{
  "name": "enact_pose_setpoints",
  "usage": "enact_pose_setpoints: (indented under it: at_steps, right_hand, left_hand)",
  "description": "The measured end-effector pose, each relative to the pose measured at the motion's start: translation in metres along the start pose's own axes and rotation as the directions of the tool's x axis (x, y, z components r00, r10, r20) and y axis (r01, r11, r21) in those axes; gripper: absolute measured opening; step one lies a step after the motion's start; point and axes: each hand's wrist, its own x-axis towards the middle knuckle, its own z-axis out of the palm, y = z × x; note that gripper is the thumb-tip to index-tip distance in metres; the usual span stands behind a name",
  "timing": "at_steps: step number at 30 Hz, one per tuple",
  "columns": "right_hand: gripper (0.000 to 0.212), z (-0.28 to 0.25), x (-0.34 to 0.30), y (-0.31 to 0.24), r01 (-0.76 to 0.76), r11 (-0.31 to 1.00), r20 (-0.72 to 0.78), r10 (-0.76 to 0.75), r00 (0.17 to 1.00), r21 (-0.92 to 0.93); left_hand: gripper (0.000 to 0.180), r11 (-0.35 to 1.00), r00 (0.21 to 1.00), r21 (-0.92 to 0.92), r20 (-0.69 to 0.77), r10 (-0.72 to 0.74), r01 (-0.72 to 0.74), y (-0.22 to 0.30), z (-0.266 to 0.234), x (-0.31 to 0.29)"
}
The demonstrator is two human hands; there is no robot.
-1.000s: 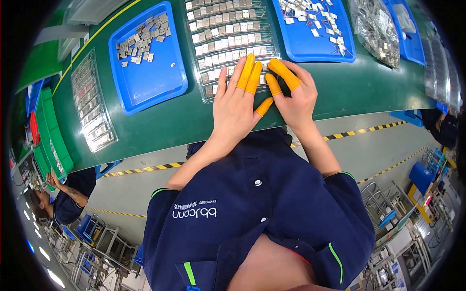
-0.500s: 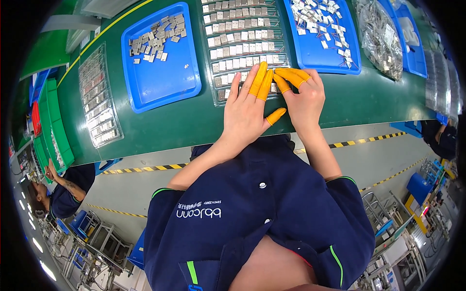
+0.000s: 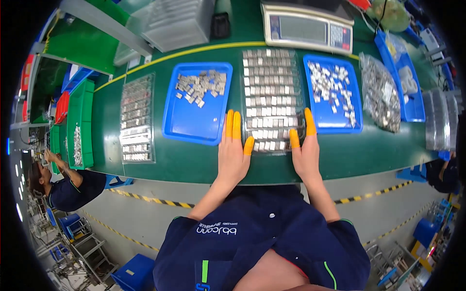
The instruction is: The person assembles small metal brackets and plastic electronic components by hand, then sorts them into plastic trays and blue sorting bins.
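Note:
A clear plastic tray (image 3: 269, 104) lies before me on the green table, with rows of small silver and white metal-cased connectors in it. My left hand (image 3: 233, 157) grips its near left side, straight fingers along the outside and the thumb at the edge. On the near right side, my right hand (image 3: 306, 157) holds the tray, its thumb over the rim and fingers along the outer edge. Both hands wear yellow finger cots. Left of the tray, a blue tray (image 3: 194, 123) carries loose grey metal pieces; another blue tray (image 3: 334, 123) at right holds white pieces.
A second filled clear tray (image 3: 137, 119) lies farther left, near a green bin (image 3: 86, 104). A weighing scale (image 3: 306, 30) and stacked clear trays (image 3: 177, 22) stand at the back. A bag of parts (image 3: 382, 94) lies at right. A co-worker (image 3: 73, 186) sits far left.
My hands have parted from close together over the nearest row and now sit on opposite sides of the clear tray. The view has tilted up, showing the scale and stacked trays.

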Motion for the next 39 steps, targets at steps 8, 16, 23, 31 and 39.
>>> enact_pose_setpoints:
  at_steps: [8,16,23,31,39]
  right_hand:
    - [0.069,0.015,0.026,0.012,0.045,0.999,-0.005,-0.044,0.999,0.027]
    - [0.068,0.023,0.027,-0.002,-0.016,0.993,-0.007,0.017,1.000,0.116]
    - [0.068,0.036,0.051,-0.042,0.241,0.936,-0.021,-0.254,0.967,-0.256]
    - [0.040,0.114,0.203,-0.126,0.751,0.628,0.123,-0.744,0.656,-0.206]
    - [0.020,0.165,0.277,-0.173,0.653,0.716,0.249,-0.604,0.757,-0.248]
  left_hand:
    - [0.055,0.976,0.996,-0.202,0.055,-0.076,0.086,-0.021,-0.002,0.022]
    - [0.052,0.963,0.991,-0.236,0.053,-0.124,0.133,-0.007,-0.004,0.015]
    - [0.046,0.990,0.989,-0.123,0.117,0.091,-0.076,-0.036,-0.047,-0.012]
    - [0.036,0.983,0.975,0.094,-0.143,0.172,-0.160,-0.101,-0.062,-0.035]
    - [0.036,0.961,0.967,0.176,-0.104,0.234,-0.214,-0.117,-0.060,-0.025]
